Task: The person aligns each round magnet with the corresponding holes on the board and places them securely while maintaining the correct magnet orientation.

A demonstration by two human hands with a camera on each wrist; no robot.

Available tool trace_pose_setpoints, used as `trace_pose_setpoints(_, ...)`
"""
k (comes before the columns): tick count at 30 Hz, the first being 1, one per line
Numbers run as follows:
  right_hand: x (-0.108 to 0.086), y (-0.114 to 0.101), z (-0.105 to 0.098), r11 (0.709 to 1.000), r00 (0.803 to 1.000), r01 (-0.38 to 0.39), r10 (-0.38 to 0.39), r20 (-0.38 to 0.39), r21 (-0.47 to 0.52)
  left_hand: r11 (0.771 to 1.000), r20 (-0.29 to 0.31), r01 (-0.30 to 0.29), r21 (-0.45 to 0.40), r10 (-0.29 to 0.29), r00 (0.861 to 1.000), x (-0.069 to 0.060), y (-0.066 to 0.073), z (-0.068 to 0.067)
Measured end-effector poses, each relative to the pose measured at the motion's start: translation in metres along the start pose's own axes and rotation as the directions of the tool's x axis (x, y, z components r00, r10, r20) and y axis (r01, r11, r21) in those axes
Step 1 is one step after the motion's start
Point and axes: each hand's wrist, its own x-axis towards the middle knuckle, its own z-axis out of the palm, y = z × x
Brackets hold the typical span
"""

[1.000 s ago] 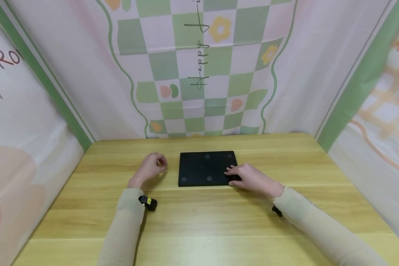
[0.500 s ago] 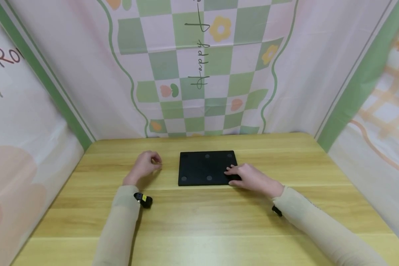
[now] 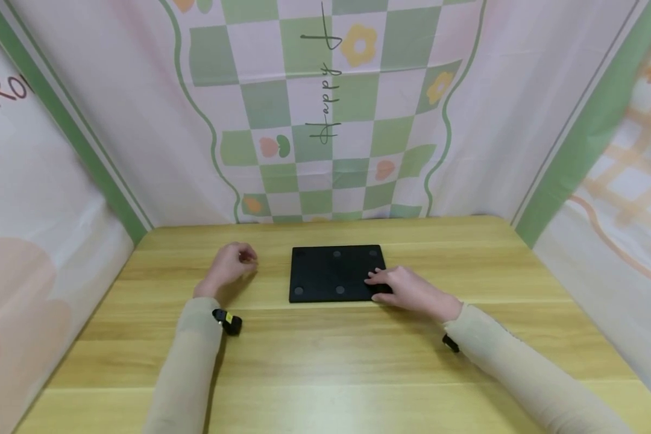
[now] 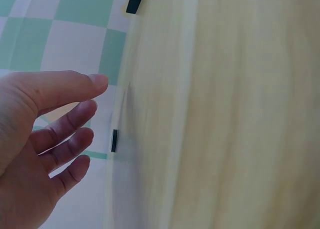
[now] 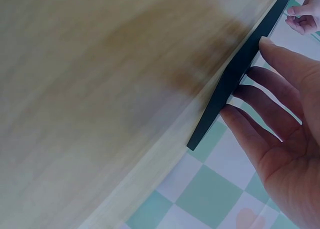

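A flat black rectangular board (image 3: 325, 271) lies on the wooden table, with several round grey spots on its upper face. The fingertips of my right hand (image 3: 412, 292) rest on its right end; the right wrist view shows fingers and thumb spread along the board (image 5: 235, 74). To the left of the board, apart from it, my left hand (image 3: 229, 265) hovers low over the table. Its fingers are loosely bent with a gap to the thumb, and the left wrist view shows nothing held. Beyond those fingertips stands a small dark strip (image 4: 114, 140), its kind unclear.
The wooden table (image 3: 325, 361) reaches back to a curtain (image 3: 352, 114) printed with green checks and flowers. Patterned cloth also hangs at both sides. A small black camera (image 3: 229, 322) is strapped to the left wrist, and another (image 3: 451, 343) to the right.
My left hand has drifted left and slightly back, farther from the board. My right hand keeps its place on the board, which lies where it was.
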Motion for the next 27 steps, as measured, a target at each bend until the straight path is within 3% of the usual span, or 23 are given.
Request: trace_pose_setpoints(27, -0.001, -0.004, -0.003, 1.0, 1.0, -0.003, 0.003, 0.015, -0.009, 0.999, -0.012, 0.023, 0.023, -0.023, 1.0, 0.008, -0.019, -0.013)
